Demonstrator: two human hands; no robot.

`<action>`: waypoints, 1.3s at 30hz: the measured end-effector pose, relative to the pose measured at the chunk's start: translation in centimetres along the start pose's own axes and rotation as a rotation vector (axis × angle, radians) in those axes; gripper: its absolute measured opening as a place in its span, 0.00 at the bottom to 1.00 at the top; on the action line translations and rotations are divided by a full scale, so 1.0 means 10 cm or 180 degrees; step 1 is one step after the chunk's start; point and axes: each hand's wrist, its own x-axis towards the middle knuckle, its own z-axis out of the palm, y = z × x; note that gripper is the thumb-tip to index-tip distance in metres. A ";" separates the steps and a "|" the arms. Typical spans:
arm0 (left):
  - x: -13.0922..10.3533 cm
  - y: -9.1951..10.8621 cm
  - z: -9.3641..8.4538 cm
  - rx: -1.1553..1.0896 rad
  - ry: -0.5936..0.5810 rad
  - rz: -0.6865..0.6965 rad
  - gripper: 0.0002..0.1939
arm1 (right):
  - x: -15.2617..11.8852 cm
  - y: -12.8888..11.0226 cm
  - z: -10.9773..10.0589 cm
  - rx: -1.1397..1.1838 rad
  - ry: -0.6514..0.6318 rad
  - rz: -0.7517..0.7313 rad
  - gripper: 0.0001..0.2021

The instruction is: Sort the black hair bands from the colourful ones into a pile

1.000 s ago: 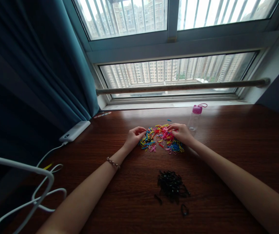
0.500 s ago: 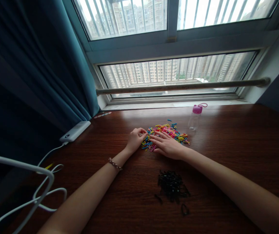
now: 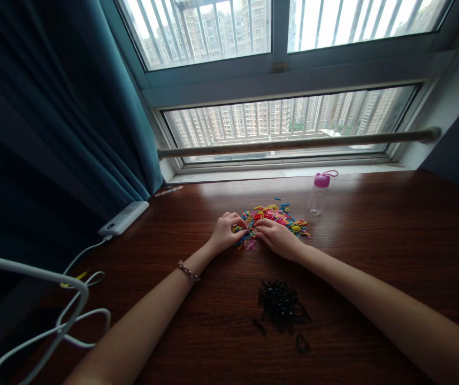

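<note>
A loose heap of small colourful elastic bands [image 3: 272,214], yellow, pink, red and blue, lies on the brown wooden table. At its left edge is my left hand [image 3: 225,233], thumb and forefinger curved in a ring with their tips close together. My right hand [image 3: 280,239] rests at the near side of the heap, fingers drawn together and bent towards the left fingertips. Whatever sits between either hand's fingertips is too small to make out. Nearer to me lies a pile of black bands [image 3: 282,305], with a single black loop [image 3: 301,343] apart from it.
A clear bottle with a pink lid [image 3: 318,195] stands right of the heap. At the left are a white power bank [image 3: 124,219] and looping white cables [image 3: 81,299]. A blue curtain [image 3: 133,133] and a barred window with a rail [image 3: 293,144] border the table [image 3: 374,235].
My right hand's spread fingers have drawn together and bent. My left hand has shifted slightly right, its thumb now showing lower. The view has tilted a little.
</note>
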 end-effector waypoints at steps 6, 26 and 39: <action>0.00 0.02 0.02 0.0217 -0.0145 0.0080 0.02 | 0.02 0.09 0.00 0.0577 0.0845 0.0308 0.07; 0.01 -0.15 0.11 -0.0885 0.0401 -0.0077 0.08 | 0.04 0.06 -0.08 0.0713 0.1119 0.0940 0.08; -0.01 -0.09 0.08 -0.1062 0.0399 -0.0254 0.06 | 0.03 0.06 -0.07 0.0766 0.1135 0.1155 0.03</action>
